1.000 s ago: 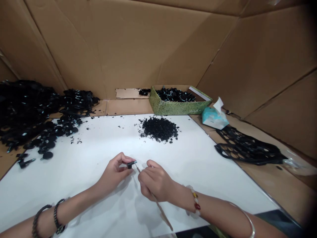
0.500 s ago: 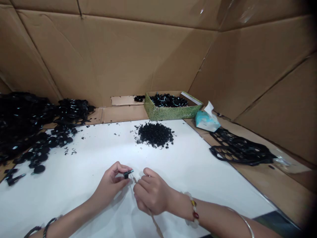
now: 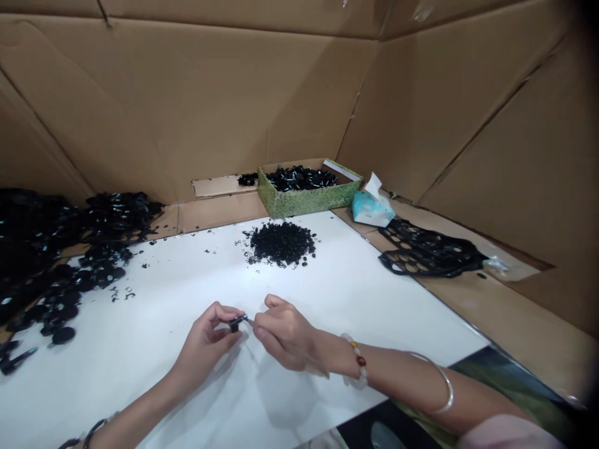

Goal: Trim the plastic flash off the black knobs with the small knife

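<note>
My left hand (image 3: 206, 342) pinches a small black part with a metal pin (image 3: 236, 322) between thumb and fingers, just above the white sheet (image 3: 140, 337). My right hand (image 3: 281, 333) is closed round a thin wooden stick, mostly hidden in the fist, its tip right against the pin of the part. Both hands meet near the front middle of the sheet. A pile of small black rings (image 3: 279, 243) lies farther back on the sheet.
A green box (image 3: 304, 198) full of black parts stands at the back, a tissue pack (image 3: 369, 209) to its right. Black mesh strips (image 3: 428, 254) lie at the right. A large heap of black parts (image 3: 51, 249) spreads at the left. Cardboard walls surround everything.
The view has swung right and down. My right hand has moved closer to the left, bringing the stick's tip up to the part; the stick's long tail no longer shows.
</note>
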A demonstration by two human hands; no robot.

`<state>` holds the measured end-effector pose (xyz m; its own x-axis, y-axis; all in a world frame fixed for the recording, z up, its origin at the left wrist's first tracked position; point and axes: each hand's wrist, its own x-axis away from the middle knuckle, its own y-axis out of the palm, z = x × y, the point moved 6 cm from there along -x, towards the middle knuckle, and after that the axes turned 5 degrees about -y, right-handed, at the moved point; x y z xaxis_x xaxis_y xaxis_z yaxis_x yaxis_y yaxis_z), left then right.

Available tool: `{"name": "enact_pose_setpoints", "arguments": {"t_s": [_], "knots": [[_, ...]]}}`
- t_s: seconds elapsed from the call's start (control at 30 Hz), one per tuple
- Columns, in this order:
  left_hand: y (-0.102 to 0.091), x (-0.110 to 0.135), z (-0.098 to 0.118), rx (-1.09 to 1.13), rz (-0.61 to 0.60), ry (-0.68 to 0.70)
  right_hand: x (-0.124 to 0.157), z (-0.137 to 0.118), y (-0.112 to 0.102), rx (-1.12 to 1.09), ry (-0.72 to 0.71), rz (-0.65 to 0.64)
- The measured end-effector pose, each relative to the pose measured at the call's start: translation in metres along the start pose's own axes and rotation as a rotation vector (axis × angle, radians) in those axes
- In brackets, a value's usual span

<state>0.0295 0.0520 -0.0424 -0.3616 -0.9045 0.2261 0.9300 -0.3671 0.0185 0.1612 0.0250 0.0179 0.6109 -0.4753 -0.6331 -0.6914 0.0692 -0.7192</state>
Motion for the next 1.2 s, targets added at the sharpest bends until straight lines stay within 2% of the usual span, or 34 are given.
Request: {"name": "enact_pose_setpoints", "arguments": {"t_s": [0.1, 0.47, 0.7, 0.93, 1.2], "knots": [[0.0, 0.0, 0.0, -0.032, 0.01, 0.014, -0.001, 0.002, -0.001, -0.071, 0.012, 0.011], [0.001, 0.0, -0.003, -0.017, -0.013, 0.048, 0.002, 0.003, 0.0, -0.063, 0.024, -0.04], [0.002, -0.001, -0.001, 0.12, -0.105, 0.048, 0.002, 0.014, -0.002, -0.24, 0.016, -0.061], [0.0, -0.007, -0.005, 0.242, -0.224, -0.081, 0.007, 0.029, -0.003, -0.431, 0.174, -0.001], [-0.001, -0.011, -0.006, 0.389, -0.395, -0.149, 0.009, 0.037, -0.002, -0.684, 0.392, 0.05]]}}
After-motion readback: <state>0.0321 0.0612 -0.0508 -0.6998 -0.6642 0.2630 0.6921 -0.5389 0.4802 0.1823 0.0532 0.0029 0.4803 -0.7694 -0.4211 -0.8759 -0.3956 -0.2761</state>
